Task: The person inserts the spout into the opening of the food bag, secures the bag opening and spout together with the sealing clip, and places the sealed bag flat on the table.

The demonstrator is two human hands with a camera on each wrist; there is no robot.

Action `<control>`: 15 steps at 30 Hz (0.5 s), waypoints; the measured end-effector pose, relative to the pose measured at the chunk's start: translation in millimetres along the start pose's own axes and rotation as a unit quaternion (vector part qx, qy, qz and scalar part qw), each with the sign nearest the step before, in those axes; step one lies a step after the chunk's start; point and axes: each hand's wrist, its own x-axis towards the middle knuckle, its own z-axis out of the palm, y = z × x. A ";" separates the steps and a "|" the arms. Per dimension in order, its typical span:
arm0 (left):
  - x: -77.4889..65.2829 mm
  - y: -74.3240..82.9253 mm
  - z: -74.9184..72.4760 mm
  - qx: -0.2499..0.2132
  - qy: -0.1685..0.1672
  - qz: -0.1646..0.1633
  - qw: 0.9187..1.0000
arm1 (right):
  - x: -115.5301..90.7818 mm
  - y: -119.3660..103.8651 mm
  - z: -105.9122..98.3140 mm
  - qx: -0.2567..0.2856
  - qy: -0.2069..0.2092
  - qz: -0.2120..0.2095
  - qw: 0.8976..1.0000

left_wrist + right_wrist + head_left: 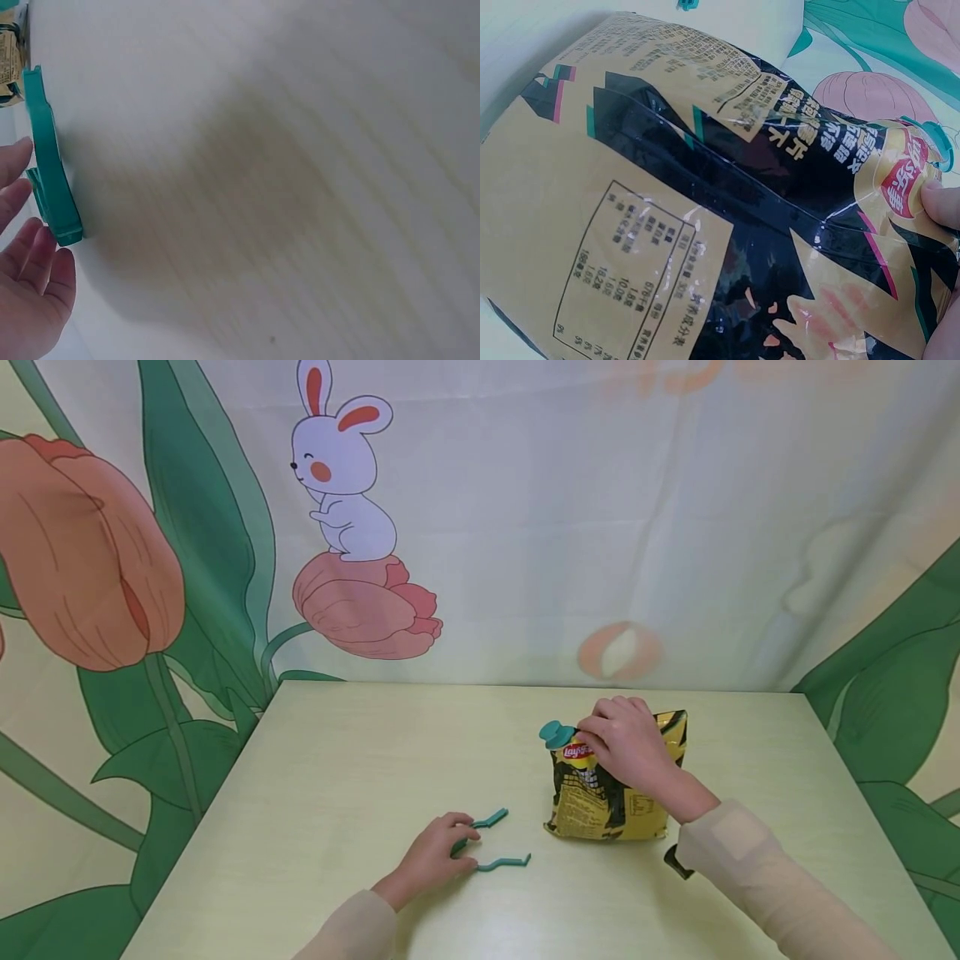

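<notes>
My right hand (626,739) grips the upper edge of a yellow and black Lay's chip bag (588,810), which stands upright on the table; its printed panels fill the right wrist view. A teal spout-like cap (555,735) sits at the bag's upper left corner, close to the fingertips. Left of the bag, my left hand (438,856) holds small teal tongs (504,862) by the back end, low over the table. The two arms of the tongs spread apart toward the bag. In the left wrist view, fingers and thumb lie around the tongs (56,165).
The pale wooden table (337,760) reaches back to a hanging cloth (517,527) printed with a rabbit and tulips. A small dark object (678,862) shows beside the right cuff, just below the bag's lower right corner.
</notes>
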 end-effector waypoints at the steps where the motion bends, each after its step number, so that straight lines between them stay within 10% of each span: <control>1: -0.4 -0.3 0.4 -0.001 -0.001 -0.005 1.000 | -0.1 0.2 0.3 0.000 0.001 -0.001 1.000; 15: -3.2 -4.5 1.9 -0.011 -0.009 -0.021 1.000 | -0.6 0.0 -0.6 0.007 -0.001 -0.001 1.000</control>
